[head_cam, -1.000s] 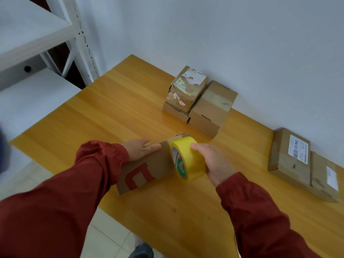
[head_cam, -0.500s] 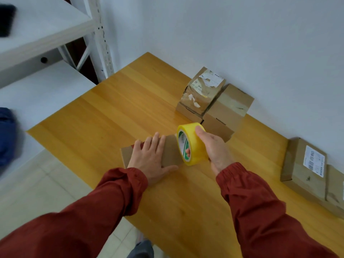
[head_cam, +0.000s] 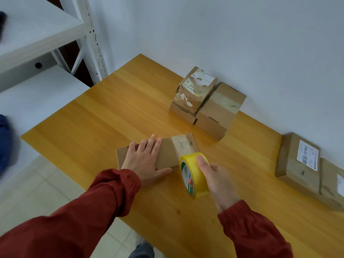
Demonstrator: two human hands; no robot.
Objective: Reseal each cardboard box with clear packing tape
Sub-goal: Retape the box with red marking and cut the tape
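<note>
On table [head_cam: 104,116], closed box [head_cam: 168,152] under left hand [head_cam: 146,163], tape [head_cam: 194,175] in right hand [head_cam: 220,182]

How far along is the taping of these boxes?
Done: one tape strip crosses the flat box. In hand: left hand presses that box, right hand grips the tape roll by its near edge. Remaining: wall boxes and right-side boxes, seals unclear.

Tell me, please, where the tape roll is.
In the head view, the tape roll is in the right hand, beside the box under the left hand.
</note>
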